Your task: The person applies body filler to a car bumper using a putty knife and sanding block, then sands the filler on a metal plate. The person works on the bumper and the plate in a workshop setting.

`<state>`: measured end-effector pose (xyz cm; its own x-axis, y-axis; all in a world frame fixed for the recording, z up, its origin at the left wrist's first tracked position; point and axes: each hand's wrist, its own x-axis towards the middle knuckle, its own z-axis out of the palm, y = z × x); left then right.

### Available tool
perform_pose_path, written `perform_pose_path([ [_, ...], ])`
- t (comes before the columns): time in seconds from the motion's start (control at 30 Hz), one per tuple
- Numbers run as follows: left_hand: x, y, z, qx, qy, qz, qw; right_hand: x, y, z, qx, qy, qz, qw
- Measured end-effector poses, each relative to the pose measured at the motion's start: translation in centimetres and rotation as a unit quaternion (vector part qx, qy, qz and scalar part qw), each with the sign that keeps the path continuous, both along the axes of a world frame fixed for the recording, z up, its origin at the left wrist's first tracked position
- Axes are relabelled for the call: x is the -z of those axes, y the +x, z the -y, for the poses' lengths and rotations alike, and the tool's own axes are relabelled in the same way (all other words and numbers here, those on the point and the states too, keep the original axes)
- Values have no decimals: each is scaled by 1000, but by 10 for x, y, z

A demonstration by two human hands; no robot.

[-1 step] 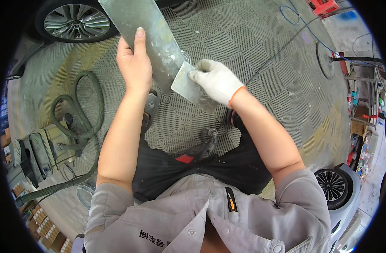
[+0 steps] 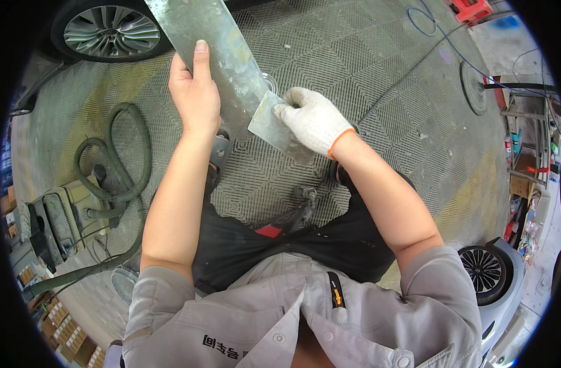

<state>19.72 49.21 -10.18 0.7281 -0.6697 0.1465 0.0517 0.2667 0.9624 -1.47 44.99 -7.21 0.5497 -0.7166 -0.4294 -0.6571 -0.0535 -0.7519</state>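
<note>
My bare left hand (image 2: 195, 92) grips a long, flat, grey metal-looking plate (image 2: 231, 64) by its left edge, thumb on top and the other fingers underneath. Pale smears mark the plate's face, and its far end runs out of view. My right hand (image 2: 314, 119), in a white knitted glove with an orange cuff, is closed on a thin rectangular scraper blade (image 2: 271, 126). The scraper's upper corner lies over or right beside the plate's right edge; I cannot tell if they touch. Behind the plate a round clear-looking object (image 2: 270, 81) shows only in part.
A car wheel (image 2: 111, 32) stands at the far left. A thick green hose (image 2: 142, 135) loops beside a dusty yellowish machine (image 2: 65, 214). Thin blue tubing (image 2: 437, 37) and a red stool-like object (image 2: 470, 8) lie far right. A low stand (image 2: 305, 202) sits between my legs.
Both hands have stayed almost in place. The white specks near the plate's right edge show less than before, and the scraper has shifted very slightly.
</note>
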Motion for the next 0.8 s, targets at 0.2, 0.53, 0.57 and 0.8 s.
perform_pose_path([
  [0.2, -1, -28, -11, 98, 92, 106, 985, 2, 4, 13, 148, 36, 150, 977],
  [0.53, -4, -24, -16, 172, 135, 221, 951, -10, -24, 63, 394, 251, 417, 780],
  [0.57, -5, -20, -13, 172, 108, 122, 972, -11, -25, 58, 322, 252, 377, 831],
  [0.8, -7, -3, -10, 203, 2, -157, 966, -12, -5, 7, 139, 264, 268, 916],
])
